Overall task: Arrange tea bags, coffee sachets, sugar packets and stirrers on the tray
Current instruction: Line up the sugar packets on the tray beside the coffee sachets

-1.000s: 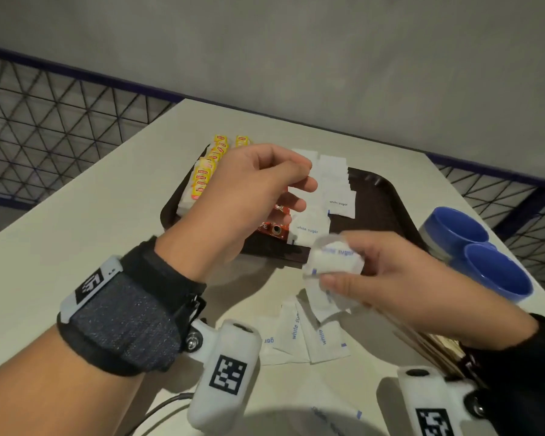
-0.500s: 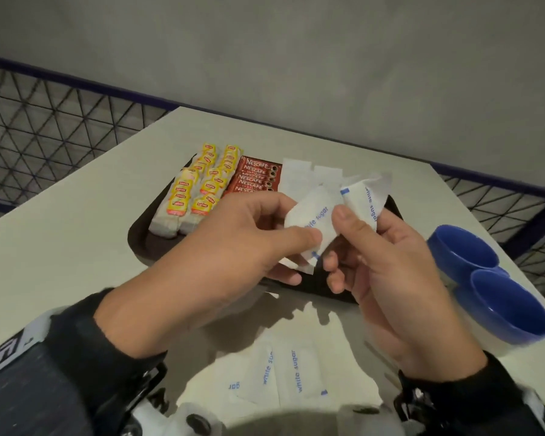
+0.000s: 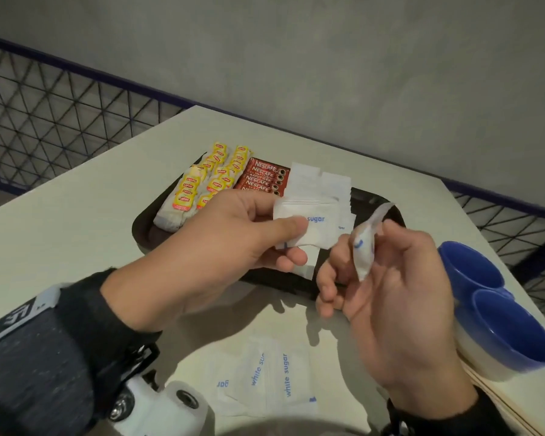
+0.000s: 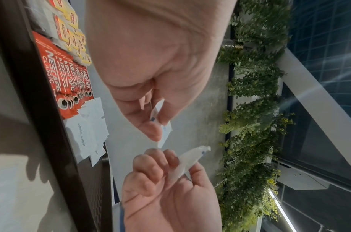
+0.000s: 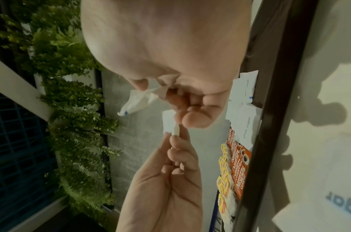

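two white paper sugar packets are in my hands right now, one each, so i am judging the sugar step to be the one in hand. my left hand (image 3: 221, 247) is pinching a flat white packet printed "sugar" (image 3: 309, 225) between thumb and curled fingers, holding it above the near edge of the dark brown plastic tray (image 3: 142, 228). my right hand (image 3: 387, 291) is pinching the second white sugar packet (image 3: 364, 243) edge-on, tilted upright, just beside the first but apart from it.

on the tray, the yellow-tagged tea bags (image 3: 208, 180) are lying in two rows at the far left, the red coffee sachets (image 3: 261, 179) are overlapping next to them, and a row of white sugar packets (image 3: 321, 184) is sitting to their right. more loose white sugar packets (image 3: 265, 376) are waiting on the pale table (image 3: 76, 199) close to me. two blue bowls (image 3: 497, 313) are standing at my right. thin wooden sticks (image 3: 497, 401), which i take for the stirrers, are showing at the table edge under my right wrist.

i am expecting the next move to call for laying the left packet flat onto the sugar row, print up and overlapping like the others, then following with the right one. after that the loose packets and the stirrers are remaining to be placed.
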